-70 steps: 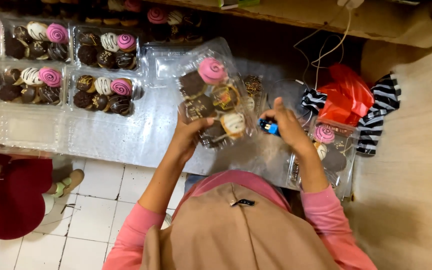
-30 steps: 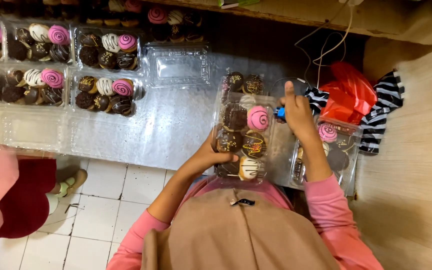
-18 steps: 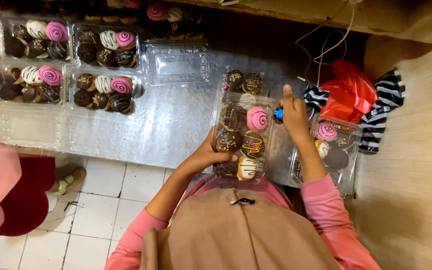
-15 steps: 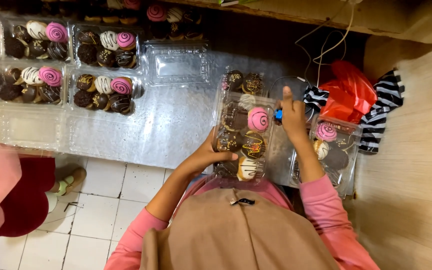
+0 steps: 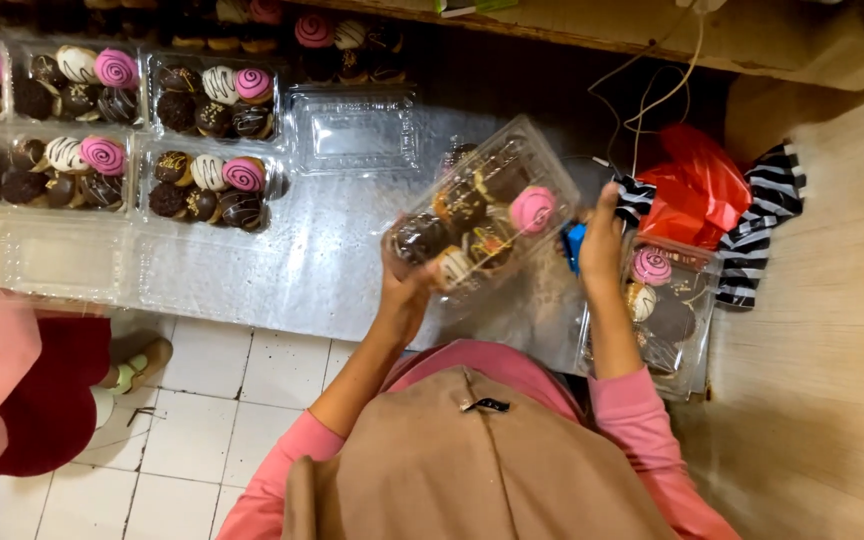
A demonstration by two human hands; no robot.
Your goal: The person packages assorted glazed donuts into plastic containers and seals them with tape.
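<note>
A clear plastic clamshell box [image 5: 482, 215] filled with several decorated donuts, one with pink swirl icing, is held tilted above the metal counter [image 5: 282, 270]. My left hand [image 5: 407, 288] grips its lower left corner. At the box's right edge, my right hand [image 5: 600, 240] is closed around a small blue tool [image 5: 574, 246] that touches the box. Both arms wear pink sleeves.
Several closed donut boxes [image 5: 207, 175] line the counter's left side, with an empty clear box [image 5: 352, 130] behind. Another donut box [image 5: 664, 300] sits at right beside a red plastic bag [image 5: 697, 180] and striped cloth [image 5: 767, 215]. A person in dark red [image 5: 12, 390] stands lower left.
The donut box lay flat on the counter; now it is lifted, turned and tilted. My left hand moved up with it; my right hand stays at its right edge.
</note>
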